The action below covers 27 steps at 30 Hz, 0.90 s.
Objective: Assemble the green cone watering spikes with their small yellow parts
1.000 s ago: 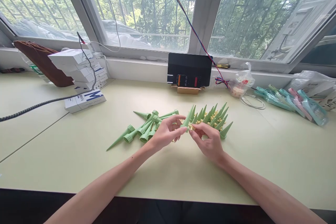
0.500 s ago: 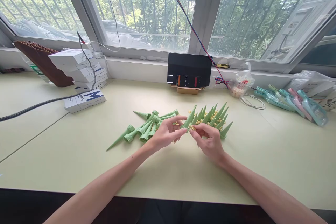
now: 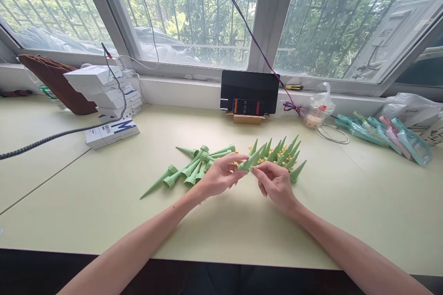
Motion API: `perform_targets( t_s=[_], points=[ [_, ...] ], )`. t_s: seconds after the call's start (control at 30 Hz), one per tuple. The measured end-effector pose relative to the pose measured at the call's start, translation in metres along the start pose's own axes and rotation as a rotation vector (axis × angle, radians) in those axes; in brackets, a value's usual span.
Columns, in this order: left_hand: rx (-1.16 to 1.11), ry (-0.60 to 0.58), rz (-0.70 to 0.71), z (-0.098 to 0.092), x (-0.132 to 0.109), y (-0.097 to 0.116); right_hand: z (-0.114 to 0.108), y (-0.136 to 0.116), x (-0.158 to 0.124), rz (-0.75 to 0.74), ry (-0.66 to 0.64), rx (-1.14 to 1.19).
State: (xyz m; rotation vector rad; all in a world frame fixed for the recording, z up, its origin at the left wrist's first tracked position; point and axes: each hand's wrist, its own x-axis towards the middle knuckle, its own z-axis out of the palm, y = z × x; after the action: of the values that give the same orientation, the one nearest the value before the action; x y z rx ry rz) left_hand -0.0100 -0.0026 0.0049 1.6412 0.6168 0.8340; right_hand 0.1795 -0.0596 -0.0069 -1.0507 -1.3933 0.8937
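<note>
My left hand (image 3: 221, 174) holds a green plastic watering spike (image 3: 251, 160) near its wide end, between thumb and fingers; the spike's tip leans up and to the right. Close beside that wide end, my right hand (image 3: 275, 182) has thumb and forefinger pinched together. What sits between those fingertips is too small and covered to make out. Behind the right hand, several green spikes (image 3: 294, 147) stand point up in a cluster, with small yellow pieces (image 3: 279, 151) among them. Left of my left hand lies a loose pile of green spikes with ribbed caps (image 3: 190, 168).
At the back, a phone (image 3: 248, 107) showing a timer leans on a dark tablet (image 3: 249, 84). White boxes (image 3: 112, 132) are stacked at left, with a black cable (image 3: 62, 136) across the table. Bagged pastel items (image 3: 387, 136) and a wrapped cup (image 3: 315, 113) are at right.
The spike in my left hand has tilted further over to the right. The yellow piece seen at my right fingertips is now mostly hidden. Both hands stay nearly in place.
</note>
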Motion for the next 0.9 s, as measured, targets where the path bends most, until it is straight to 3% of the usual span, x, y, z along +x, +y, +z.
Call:
perform_targets(
  t_s=[0.5, 0.9],
  points=[
    [0.016, 0.016, -0.025, 0.0015, -0.0004, 0.001, -0.0024, 0.0014, 0.007, 0.154, -0.062, 0.132],
    [-0.14, 0.141, -0.087, 0.0041, -0.0003, 0.01, 0.0048, 0.0016, 0.0003, -0.147, 0.044, -0.253]
  ],
)
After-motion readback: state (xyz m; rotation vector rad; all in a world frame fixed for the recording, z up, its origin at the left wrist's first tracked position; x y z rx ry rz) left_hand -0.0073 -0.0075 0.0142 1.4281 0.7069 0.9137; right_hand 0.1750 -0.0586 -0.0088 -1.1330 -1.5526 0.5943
